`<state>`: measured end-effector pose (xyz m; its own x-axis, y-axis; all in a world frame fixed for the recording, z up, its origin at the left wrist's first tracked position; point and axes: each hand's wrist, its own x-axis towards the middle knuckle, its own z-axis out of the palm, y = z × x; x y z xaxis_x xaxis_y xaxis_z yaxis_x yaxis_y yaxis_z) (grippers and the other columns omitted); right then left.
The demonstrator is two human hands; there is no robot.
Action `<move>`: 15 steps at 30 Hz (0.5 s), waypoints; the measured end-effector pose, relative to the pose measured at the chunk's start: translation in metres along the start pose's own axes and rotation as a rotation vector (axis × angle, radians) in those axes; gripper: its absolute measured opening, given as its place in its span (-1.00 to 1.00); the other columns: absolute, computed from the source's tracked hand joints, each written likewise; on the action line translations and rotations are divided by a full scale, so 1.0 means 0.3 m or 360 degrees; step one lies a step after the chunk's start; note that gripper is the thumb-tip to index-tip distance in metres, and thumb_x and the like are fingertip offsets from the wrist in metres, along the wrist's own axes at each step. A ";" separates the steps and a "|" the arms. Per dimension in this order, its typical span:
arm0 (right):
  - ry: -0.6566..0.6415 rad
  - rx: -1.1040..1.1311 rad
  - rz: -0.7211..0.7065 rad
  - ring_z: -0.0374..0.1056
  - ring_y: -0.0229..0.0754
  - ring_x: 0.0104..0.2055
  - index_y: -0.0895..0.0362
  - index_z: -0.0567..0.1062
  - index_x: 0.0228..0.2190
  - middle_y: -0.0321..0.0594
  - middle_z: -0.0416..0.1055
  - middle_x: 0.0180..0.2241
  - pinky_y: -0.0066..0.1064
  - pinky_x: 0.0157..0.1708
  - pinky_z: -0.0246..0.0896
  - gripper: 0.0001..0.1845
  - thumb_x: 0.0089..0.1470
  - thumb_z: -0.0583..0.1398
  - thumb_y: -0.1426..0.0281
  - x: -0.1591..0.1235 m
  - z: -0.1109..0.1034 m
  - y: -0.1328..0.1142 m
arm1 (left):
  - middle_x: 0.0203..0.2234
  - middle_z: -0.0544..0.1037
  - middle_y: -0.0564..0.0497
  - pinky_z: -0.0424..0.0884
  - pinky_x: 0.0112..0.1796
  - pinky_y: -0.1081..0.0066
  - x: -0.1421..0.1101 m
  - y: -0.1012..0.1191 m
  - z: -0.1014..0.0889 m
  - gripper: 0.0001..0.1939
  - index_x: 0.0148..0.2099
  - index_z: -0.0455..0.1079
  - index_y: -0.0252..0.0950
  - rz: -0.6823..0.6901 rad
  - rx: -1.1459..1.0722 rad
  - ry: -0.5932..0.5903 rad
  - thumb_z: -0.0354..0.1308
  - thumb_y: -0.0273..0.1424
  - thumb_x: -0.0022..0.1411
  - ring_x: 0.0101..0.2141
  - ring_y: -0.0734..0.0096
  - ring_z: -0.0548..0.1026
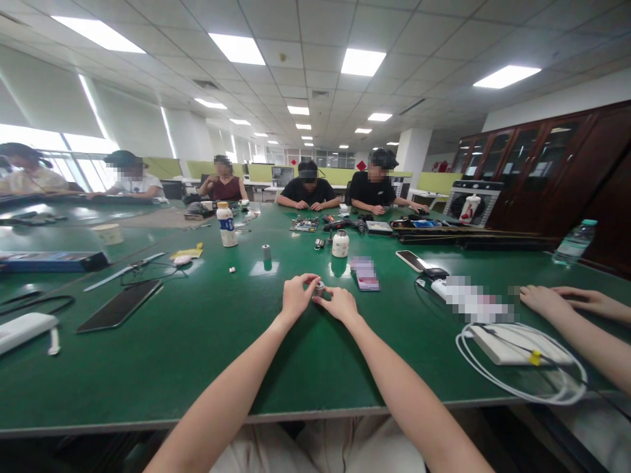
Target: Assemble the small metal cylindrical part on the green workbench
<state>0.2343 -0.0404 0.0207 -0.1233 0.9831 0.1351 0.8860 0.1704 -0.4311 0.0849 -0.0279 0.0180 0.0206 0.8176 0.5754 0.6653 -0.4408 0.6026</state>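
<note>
Both of my hands meet over the green table, around a small grey metal cylinder (319, 290) with a dark top that stands upright. My left hand (296, 297) pinches at its upper left side, the fingertips close to the top. From the right, my right hand (342, 305) has its thumb and forefinger closed against the cylinder's lower side. My fingers partly cover it, and its exact kind is too small to make out. Ahead and to the left stands a similar grey cylinder (267, 251). A round white jar (340, 244) and a phone-like pinkish item (365, 273) lie beyond my right hand.
At left are a dark tablet (121, 306), a white-and-blue bottle (226, 225) and a paper cup (108, 234). To the right, a white box (517, 345) sits among coiled cables beside another person's hands (547, 303). Several people sit across the table, near a circuit board (304, 224).
</note>
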 end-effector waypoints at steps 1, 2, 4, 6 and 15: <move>0.0001 0.0000 -0.0002 0.47 0.02 -0.10 -0.13 0.51 0.00 -0.15 0.57 -0.21 -0.35 -0.21 0.28 -0.45 0.06 0.16 -0.10 -0.001 -0.001 -0.001 | -0.31 0.65 0.01 0.42 -0.14 0.32 0.002 -0.004 -0.001 -0.77 -0.19 0.57 -0.19 -0.0002 0.0010 -0.0007 0.11 -0.25 0.26 -0.27 0.29 0.57; 0.0000 0.0000 -0.0004 0.47 0.02 -0.10 -0.13 0.51 0.00 -0.15 0.57 -0.21 -0.35 -0.21 0.28 -0.45 0.06 0.16 -0.10 -0.001 -0.002 -0.001 | -0.30 0.65 0.01 0.42 -0.14 0.32 0.003 -0.006 -0.002 -0.77 -0.19 0.58 -0.19 -0.0005 0.0025 -0.0023 0.11 -0.25 0.26 -0.27 0.28 0.57; -0.0004 0.0000 0.0004 0.47 0.01 -0.10 -0.12 0.52 0.00 -0.16 0.57 -0.21 -0.36 -0.21 0.27 -0.45 0.06 0.16 -0.10 -0.002 -0.001 -0.001 | -0.29 0.65 0.01 0.42 -0.14 0.33 0.007 -0.008 -0.005 -0.77 -0.19 0.58 -0.19 -0.0008 0.0034 -0.0072 0.12 -0.26 0.25 -0.27 0.28 0.57; -0.0005 0.0005 0.0015 0.47 0.00 -0.10 -0.11 0.52 0.00 -0.16 0.57 -0.21 -0.37 -0.22 0.27 -0.44 0.05 0.16 -0.10 -0.003 0.002 0.000 | -0.28 0.65 0.01 0.43 -0.14 0.33 0.012 -0.007 -0.010 -0.77 -0.18 0.58 -0.19 0.0006 0.0025 -0.0123 0.12 -0.28 0.24 -0.27 0.29 0.57; 0.0000 0.0298 -0.0031 0.41 -0.19 -0.39 -0.11 0.48 0.04 -0.31 0.51 -0.47 -0.49 -0.45 0.12 -0.52 0.04 0.21 0.26 0.024 -0.035 0.020 | -0.04 0.57 -0.05 0.37 -0.01 0.21 -0.028 -0.021 0.000 -0.53 0.16 0.39 -0.17 -0.0032 0.0056 -0.0285 0.15 -0.19 0.22 -0.07 0.21 0.50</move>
<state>0.2434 -0.0330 0.0284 -0.1394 0.9795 0.1453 0.7849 0.1987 -0.5868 0.0804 -0.0320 0.0094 0.1375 0.8802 0.4543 0.6925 -0.4133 0.5913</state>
